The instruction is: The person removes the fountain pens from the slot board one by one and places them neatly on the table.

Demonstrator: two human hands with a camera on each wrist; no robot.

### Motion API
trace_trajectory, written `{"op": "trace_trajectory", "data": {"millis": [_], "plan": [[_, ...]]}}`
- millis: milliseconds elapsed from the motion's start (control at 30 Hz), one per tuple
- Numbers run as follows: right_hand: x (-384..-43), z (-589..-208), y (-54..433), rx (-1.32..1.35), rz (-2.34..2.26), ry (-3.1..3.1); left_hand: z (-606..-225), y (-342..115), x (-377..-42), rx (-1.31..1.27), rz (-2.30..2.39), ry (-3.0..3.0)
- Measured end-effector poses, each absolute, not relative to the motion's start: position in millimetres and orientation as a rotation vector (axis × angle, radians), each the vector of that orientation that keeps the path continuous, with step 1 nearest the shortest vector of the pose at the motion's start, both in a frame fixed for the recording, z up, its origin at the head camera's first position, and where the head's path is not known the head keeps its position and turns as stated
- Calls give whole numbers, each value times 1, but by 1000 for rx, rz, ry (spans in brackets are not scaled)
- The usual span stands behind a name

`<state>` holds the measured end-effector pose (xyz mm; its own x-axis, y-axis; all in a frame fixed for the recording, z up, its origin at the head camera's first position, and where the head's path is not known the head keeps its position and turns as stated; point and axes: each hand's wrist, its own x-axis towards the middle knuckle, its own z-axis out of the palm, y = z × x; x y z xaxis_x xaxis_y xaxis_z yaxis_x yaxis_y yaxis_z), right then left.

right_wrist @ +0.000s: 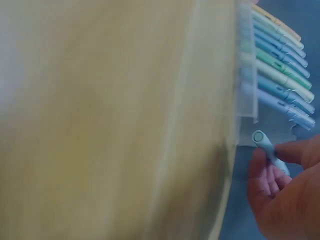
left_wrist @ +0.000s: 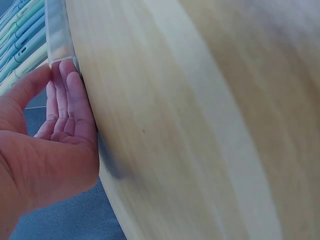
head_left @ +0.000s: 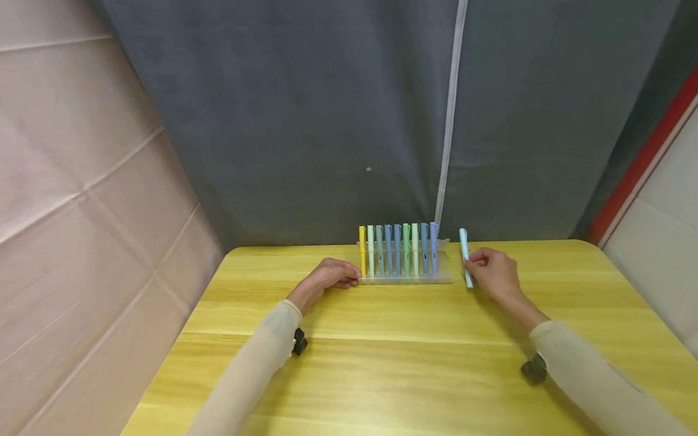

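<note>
A clear plastic pen rack (head_left: 405, 280) stands near the table's far edge, with several pens upright in a row. A yellow pen (head_left: 362, 251) is at its left end and a purple pen (head_left: 434, 249) at its right; green and blue ones stand between. My left hand (head_left: 328, 275) holds the rack's left end, thumb on one side and fingertips on the other, as the left wrist view shows. To the right of the rack, my right hand (head_left: 495, 274) pinches a light blue pen (head_left: 464, 243) between thumb and fingers. This pen is nearly upright and apart from the rack.
The wood-grain table (head_left: 349, 375) stretches toward me in front of the rack. A dark grey curtain (head_left: 305, 133) hangs right behind the far edge. Pale fabric (head_left: 82, 242) hangs on the left, and a white panel with a red edge (head_left: 649, 151) is at the right.
</note>
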<state>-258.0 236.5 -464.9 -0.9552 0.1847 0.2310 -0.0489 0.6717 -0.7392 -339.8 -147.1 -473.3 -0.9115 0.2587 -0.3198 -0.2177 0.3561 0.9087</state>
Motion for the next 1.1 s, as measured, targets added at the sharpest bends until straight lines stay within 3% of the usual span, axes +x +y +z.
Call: {"op": "trace_trajectory", "data": {"millis": [733, 1100], "plan": [[-256, -477, 246, -85, 1140, -2847, -474, -148, -342, 25, 1586, 2188], [-266, -462, 236, 75, 976, -2702, -473, -149, -341, 33, 1585, 2184]]}}
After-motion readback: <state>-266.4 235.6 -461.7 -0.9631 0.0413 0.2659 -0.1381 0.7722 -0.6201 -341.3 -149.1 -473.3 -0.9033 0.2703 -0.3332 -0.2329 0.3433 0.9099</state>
